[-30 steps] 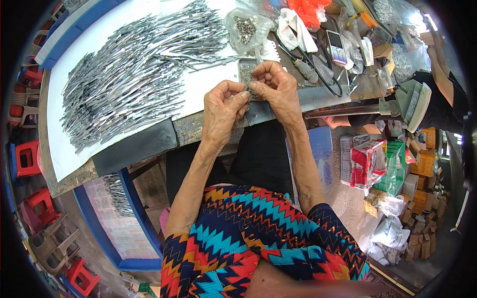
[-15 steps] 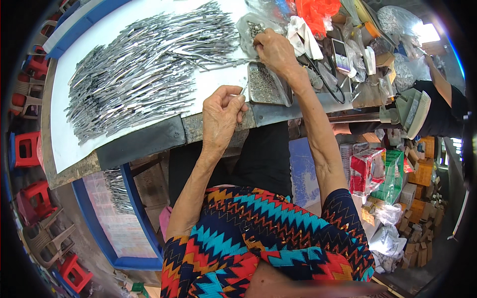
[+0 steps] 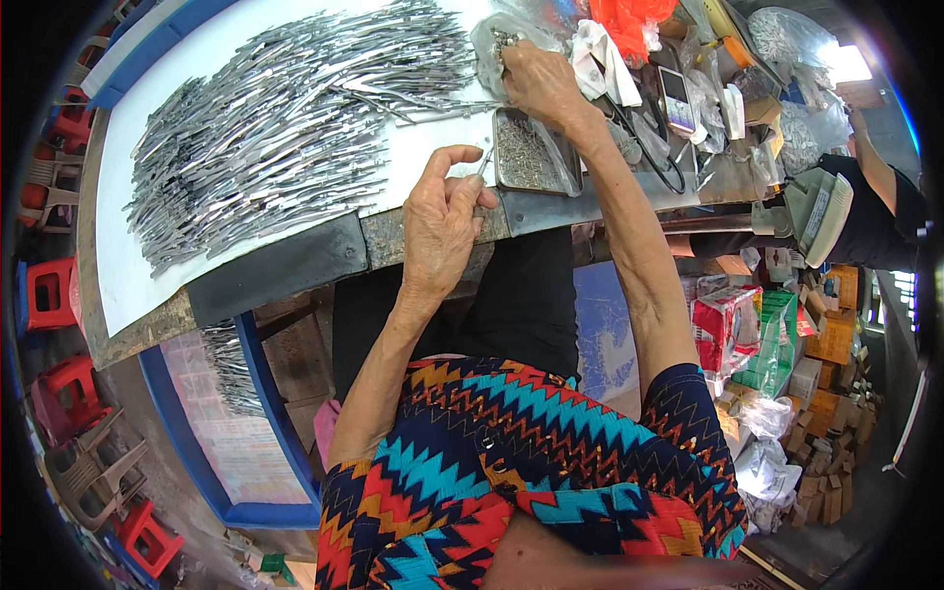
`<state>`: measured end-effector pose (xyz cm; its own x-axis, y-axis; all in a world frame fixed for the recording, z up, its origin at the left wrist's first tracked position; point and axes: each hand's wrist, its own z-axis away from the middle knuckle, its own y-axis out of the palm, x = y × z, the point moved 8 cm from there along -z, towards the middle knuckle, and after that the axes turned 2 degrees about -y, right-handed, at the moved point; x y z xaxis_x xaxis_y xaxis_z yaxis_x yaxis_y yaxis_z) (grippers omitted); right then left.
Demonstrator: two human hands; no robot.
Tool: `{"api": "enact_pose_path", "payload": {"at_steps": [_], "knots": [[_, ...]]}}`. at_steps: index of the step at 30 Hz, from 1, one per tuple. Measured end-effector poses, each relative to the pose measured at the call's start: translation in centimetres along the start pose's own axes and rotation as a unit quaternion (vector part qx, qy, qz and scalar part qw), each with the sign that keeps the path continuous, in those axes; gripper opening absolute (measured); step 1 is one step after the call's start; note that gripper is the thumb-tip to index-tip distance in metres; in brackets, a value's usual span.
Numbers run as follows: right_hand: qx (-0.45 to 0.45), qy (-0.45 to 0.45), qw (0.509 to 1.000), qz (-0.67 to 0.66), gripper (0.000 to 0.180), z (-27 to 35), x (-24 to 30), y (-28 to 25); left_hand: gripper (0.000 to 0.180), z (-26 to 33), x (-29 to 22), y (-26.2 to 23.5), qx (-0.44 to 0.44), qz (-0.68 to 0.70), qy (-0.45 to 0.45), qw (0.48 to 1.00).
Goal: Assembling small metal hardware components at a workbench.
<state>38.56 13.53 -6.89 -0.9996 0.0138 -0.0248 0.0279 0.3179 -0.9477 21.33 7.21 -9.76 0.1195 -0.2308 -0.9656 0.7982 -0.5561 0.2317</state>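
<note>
My left hand point(image 3: 442, 214) is above the bench's front edge, thumb against curled fingers and index finger raised. A thin silvery metal pin point(image 3: 486, 161) sticks up from its pinch. My right hand point(image 3: 544, 87) is over a clear plastic bag point(image 3: 484, 49) of small metal parts, its bent fingertips among them; what they grip is hidden. Between my hands and slightly right lies a dark shallow tray point(image 3: 500, 180) of tiny metal pieces. Left of the hands, a broad heap of slender metal strips point(image 3: 285, 138) covers white sheeting point(image 3: 123, 246).
Beyond my right arm are a red-orange plastic bag point(image 3: 629, 25), a white cloth point(image 3: 600, 59), a small device with a screen point(image 3: 676, 98) and a black cable point(image 3: 654, 172). A blue-edged tray point(image 3: 265, 364) stands below the bench at left. Another person's arm point(image 3: 873, 157) shows at far right.
My left index finger has lifted and straightened away from the pinch, showing more of the pin. The right hand has shifted slightly left and down at the bag.
</note>
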Motion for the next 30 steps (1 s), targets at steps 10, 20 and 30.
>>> {"api": "enact_pose_path", "payload": {"at_steps": [10,20,30], "knots": [[-0.127,0.193,0.848,-0.476,0.009,4.9,-1.1,-4.3,0.017,0.1,0.0,-0.2,0.003,0.031,0.012,0.999],[-0.106,0.224,0.672,-0.698,0.010,10.2,4.3,-3.4,0.015,0.1,-0.5,-0.5,-0.034,-0.006,0.039,0.999],[-0.108,0.244,0.693,-0.670,0.014,10.6,5.0,-2.6,0.016,0.1,-0.8,-0.3,-0.056,-0.059,0.083,0.993]]}}
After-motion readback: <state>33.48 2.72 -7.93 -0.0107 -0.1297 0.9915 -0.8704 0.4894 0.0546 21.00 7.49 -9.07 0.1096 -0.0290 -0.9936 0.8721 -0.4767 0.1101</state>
